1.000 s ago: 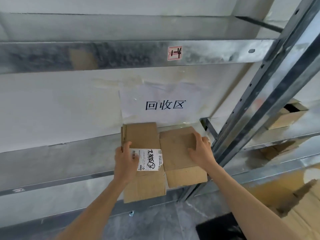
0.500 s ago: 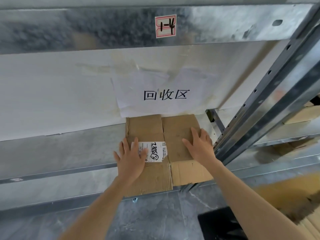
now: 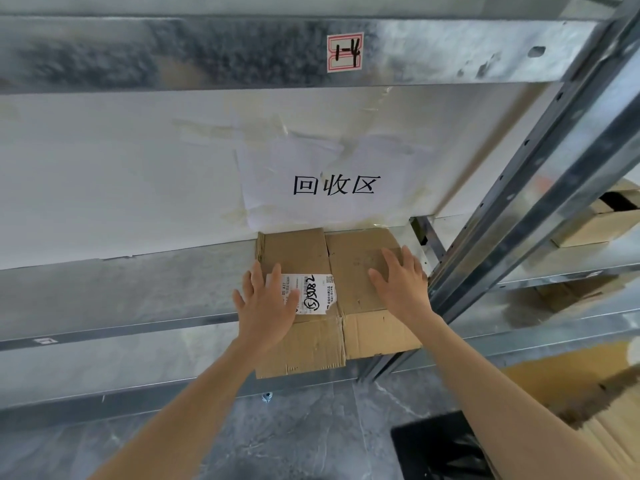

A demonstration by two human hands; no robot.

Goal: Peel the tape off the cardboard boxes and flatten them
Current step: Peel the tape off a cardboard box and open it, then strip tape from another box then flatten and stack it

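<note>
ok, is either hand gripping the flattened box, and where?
Neither grips it. The left hand lies flat, fingers straight, on the left panel of the flattened cardboard box, overlapping the shipping label; the right hand lies flat on its right panel.

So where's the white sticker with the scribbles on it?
In the head view, the white sticker sits on the left half of the flattened cardboard box, partly under the left hand, below the paper sign.

Bare left hand (image 3: 266,315) and right hand (image 3: 401,289)
</note>
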